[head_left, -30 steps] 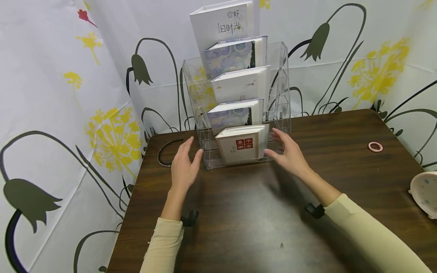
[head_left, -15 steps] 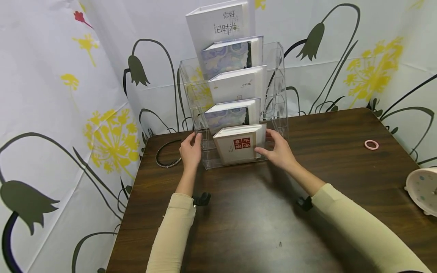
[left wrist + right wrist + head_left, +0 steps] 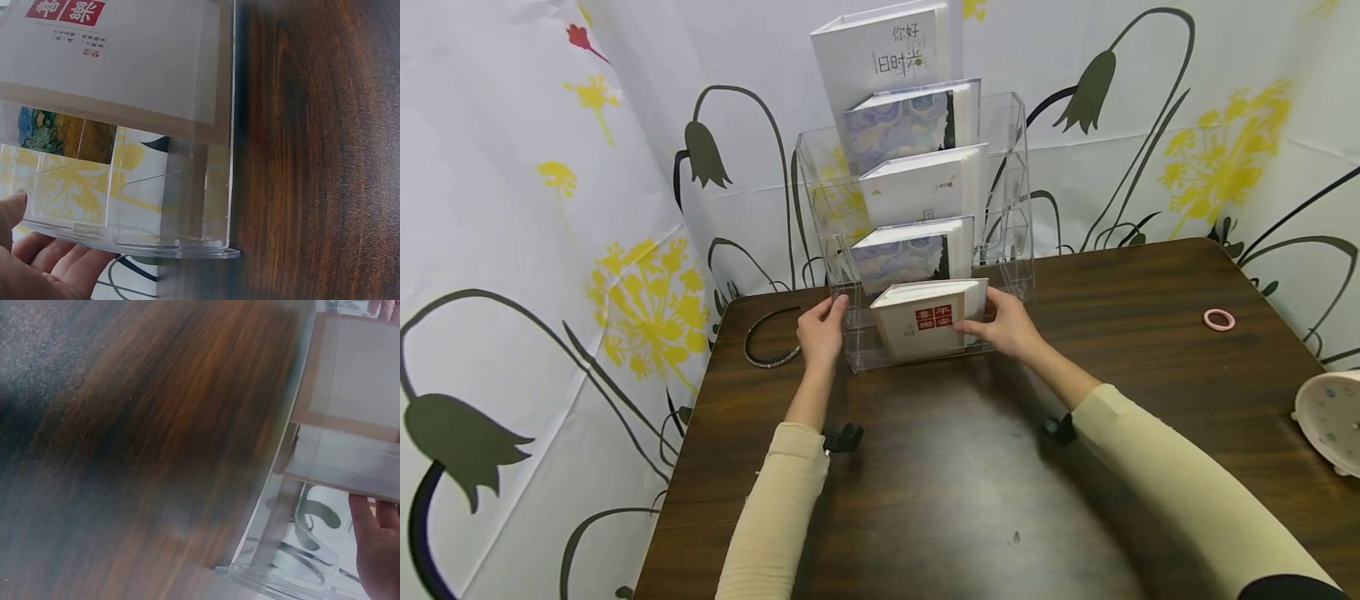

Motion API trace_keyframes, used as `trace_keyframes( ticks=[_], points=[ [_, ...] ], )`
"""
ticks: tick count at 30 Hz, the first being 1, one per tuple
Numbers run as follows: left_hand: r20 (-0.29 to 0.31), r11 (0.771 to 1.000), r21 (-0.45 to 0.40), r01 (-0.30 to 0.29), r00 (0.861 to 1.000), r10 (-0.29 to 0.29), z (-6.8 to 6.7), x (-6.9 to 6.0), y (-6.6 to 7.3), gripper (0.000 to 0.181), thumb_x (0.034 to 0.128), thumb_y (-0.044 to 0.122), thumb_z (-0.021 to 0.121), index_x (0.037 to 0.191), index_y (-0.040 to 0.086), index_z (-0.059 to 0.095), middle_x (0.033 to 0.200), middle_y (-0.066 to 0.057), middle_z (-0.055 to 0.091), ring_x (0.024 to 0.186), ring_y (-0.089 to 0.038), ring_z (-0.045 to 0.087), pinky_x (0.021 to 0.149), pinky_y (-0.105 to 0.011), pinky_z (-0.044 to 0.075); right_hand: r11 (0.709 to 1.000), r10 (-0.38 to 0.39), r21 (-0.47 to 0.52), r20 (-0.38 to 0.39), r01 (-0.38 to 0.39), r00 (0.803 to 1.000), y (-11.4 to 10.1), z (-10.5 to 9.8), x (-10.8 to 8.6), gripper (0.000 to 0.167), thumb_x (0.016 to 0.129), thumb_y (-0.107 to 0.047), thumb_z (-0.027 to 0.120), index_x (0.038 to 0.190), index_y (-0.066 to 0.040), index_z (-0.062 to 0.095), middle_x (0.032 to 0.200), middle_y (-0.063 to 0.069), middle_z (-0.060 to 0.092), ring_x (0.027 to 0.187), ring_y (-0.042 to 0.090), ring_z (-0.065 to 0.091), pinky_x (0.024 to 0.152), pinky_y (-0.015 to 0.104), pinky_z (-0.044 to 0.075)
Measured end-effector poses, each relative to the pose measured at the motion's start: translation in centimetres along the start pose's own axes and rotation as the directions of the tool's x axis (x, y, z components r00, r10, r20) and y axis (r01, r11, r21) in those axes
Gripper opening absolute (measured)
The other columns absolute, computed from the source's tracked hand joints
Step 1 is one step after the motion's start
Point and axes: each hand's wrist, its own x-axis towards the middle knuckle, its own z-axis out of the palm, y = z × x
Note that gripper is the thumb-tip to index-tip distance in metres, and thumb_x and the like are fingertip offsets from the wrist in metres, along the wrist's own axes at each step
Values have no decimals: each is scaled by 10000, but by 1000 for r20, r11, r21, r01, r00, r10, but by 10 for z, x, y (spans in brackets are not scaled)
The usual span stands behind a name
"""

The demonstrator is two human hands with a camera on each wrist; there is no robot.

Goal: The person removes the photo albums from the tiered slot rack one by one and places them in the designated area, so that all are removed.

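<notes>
In the head view, a clear acrylic rack (image 3: pixel 866 360) stands on the table with books in stacked tiers. My left hand (image 3: pixel 820 335) grips the rack's left side; in the left wrist view its thumb is in front of the clear side wall (image 3: pixel 144 251) and its fingers (image 3: pixel 78 265) behind it. The lowest tier carries a cream book (image 3: pixel 904 333) with a red square of characters. My right hand (image 3: pixel 1009 327) holds this book by its right side, thumb on the front cover. Right-hand fingers (image 3: pixel 369 519) touch the book's side in the right wrist view.
Above the cream book stand a blue painted book (image 3: pixel 902 260), a white book (image 3: pixel 910 200), another painted book (image 3: pixel 898 133) and a tall white book (image 3: pixel 880 67). A dark headband (image 3: pixel 767 362) lies left, a pink ring (image 3: pixel 1219 320) right, and a round clock (image 3: pixel 1330 417) at the right edge.
My left hand has moved right and taken hold of the rack's side. The right hand has moved left onto the cream book, whose top edge now sits slightly lower and further forward.
</notes>
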Motion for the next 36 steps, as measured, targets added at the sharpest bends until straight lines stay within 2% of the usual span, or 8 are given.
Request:
trace_keyframes(
  ticks=[5, 11, 16, 21, 25, 30, 36],
  points=[
    [0, 1000, -3, -6, 1000, 6, 2, -4, 1, 419, 923, 360, 690, 1187, 35, 708, 1161, -154, 689, 1107, -312, 601, 953, -443, 447, 1000, 6, -14, -12, -6, 1000, 5, -1, -1, 451, 813, -120, 817, 1182, 37, 610, 1074, 195, 686, 945, 308, 675, 779, 391, 548],
    [-38, 999, -13, -30, 999, 30, 4, -3, 1, 391, 912, 345, 711, 1154, 39, 726, 1132, -143, 703, 1102, -299, 610, 954, -430, 448, 999, -47, -3, -10, 47, 999, 0, -5, 4, 410, 829, -120, 801, 1165, 30, 621, 1044, 185, 692, 906, 288, 678, 734, 338, 544],
    [-71, 999, 11, -42, 997, 43, 3, -1, 2, 405, 885, 385, 735, 1116, 52, 746, 1084, -131, 719, 1063, -284, 636, 932, -407, 463, 995, -103, 2, 8, 103, 995, -9, -9, 5, 435, 824, -106, 801, 1197, 34, 626, 1063, 202, 691, 914, 310, 684, 735, 362, 560],
    [-91, 999, 34, -32, 995, 35, 3, -3, 3, 416, 867, 428, 742, 1081, 72, 764, 1063, -111, 727, 1056, -275, 642, 926, -400, 470, 972, -227, -59, 3, 227, 974, -18, -15, 0, 424, 801, -93, 819, 1171, 25, 649, 1027, 194, 698, 867, 294, 681, 698, 365, 557],
    [-106, 998, 51, -32, 994, 38, 4, -4, 4, 397, 861, 424, 749, 1060, 81, 772, 1063, -103, 728, 1076, -285, 636, 940, -413, 462, 952, -299, -79, -31, 295, 954, -24, -22, -8, 371, 781, -64, 828, 1107, 18, 670, 964, 181, 708, 792, 268, 671, 637, 287, 537],
    [-113, 998, 52, -20, 993, 26, 4, -6, 2, 378, 863, 410, 751, 1052, 84, 774, 1052, -97, 731, 1064, -282, 644, 939, -412, 466, 954, -299, -66, -92, 294, 950, -29, -36, -19, 346, 779, -36, 824, 1083, 32, 673, 964, 198, 712, 783, 243, 675, 616, 197, 523],
    [-100, 1000, 20, -6, 995, 8, 1, -7, 1, 375, 868, 402, 749, 1064, 83, 771, 1066, -92, 730, 1072, -278, 639, 957, -407, 463, 958, -281, 12, -152, 286, 948, -36, -61, -36, 360, 784, 66, 784, 1118, 82, 651, 1008, 207, 699, 808, 99, 675, 656, 201, 544]
  ],
)
